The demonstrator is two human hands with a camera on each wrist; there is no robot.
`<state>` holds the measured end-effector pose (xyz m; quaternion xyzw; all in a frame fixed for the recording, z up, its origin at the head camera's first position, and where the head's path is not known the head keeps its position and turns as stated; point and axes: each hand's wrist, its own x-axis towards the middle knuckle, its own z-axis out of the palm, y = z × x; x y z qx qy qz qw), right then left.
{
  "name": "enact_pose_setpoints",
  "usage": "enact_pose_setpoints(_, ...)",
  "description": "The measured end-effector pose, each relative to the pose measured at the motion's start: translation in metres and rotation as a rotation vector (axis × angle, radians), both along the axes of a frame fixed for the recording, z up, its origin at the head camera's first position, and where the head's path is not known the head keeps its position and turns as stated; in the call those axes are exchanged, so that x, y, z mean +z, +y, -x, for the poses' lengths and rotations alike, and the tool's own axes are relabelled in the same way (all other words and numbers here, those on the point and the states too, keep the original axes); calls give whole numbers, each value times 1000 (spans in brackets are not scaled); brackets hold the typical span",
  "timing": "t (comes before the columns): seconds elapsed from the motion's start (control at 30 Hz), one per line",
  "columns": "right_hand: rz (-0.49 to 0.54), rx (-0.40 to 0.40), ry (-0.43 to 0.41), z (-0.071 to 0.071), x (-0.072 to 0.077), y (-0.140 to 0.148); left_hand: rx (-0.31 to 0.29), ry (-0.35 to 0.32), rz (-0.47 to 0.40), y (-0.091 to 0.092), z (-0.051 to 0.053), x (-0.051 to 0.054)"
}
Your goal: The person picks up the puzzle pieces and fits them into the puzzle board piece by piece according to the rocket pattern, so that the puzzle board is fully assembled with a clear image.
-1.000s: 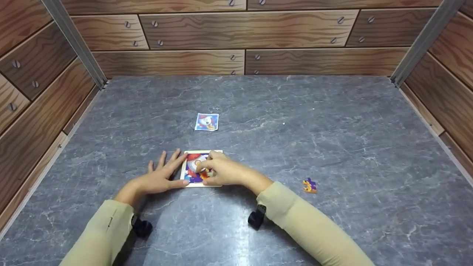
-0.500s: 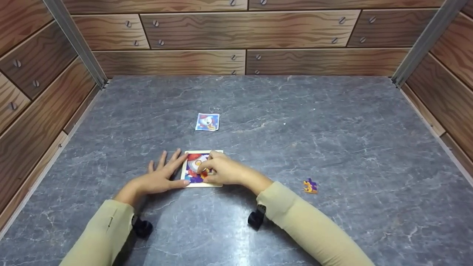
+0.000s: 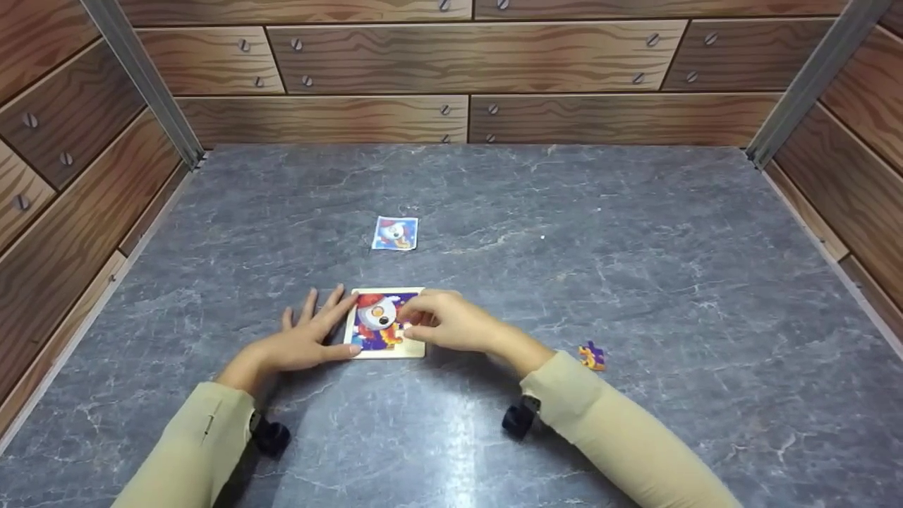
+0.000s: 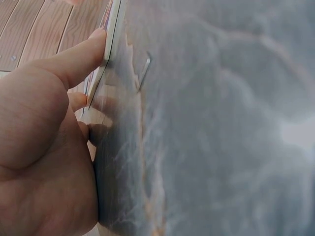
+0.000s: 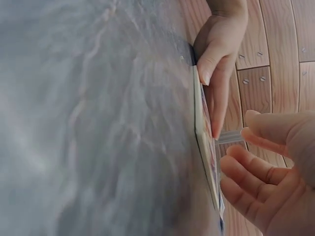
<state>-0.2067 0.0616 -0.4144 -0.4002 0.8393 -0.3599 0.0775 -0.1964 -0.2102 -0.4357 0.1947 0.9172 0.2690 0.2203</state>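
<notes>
A small framed jigsaw puzzle (image 3: 412, 349) lies flat in front of me, its picture a white rocket on red and purple. Bare board shows at its lower right corner. My left hand (image 3: 300, 343) lies spread at the puzzle's left side, thumb and index finger resting on the frame. Over the right part of the puzzle hovers my right hand (image 3: 455, 323), fingers loosely bent. In the right wrist view, thumb and fingers of that right hand (image 5: 275, 172) stand apart with nothing between them. One loose puzzle piece (image 3: 592, 355), purple and orange, lies farther right beside the right sleeve.
Beyond the puzzle lies a small square picture card (image 3: 395, 233) with a similar rocket. The grey marbled tabletop (image 3: 670, 247) is bounded by wood-patterned walls (image 3: 465, 56) at the back and sides.
My right hand has drawn back to the right and its fingers have loosened, uncovering more of the picture and the bare lower right corner. The left hand has stayed still.
</notes>
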Motion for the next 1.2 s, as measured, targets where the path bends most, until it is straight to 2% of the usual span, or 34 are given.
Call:
enact_pose_setpoints(0.5, 72, -47, -104, -16, 14, 46, -1, -13, 6, -1, -1, 2)
enact_pose_setpoints(0.8, 138, -89, -251, -24, 22, 75, -1, -17, 8, 0, 1, 0)
enact_pose_setpoints(1.03, 134, -134, -254, -28, 21, 97, -1, -21, 11, -1, 0, 0)
enact_pose_setpoints(1.2, 132, -162, -209, -31, 20, 118, -4, -12, 19, -1, 0, 1)
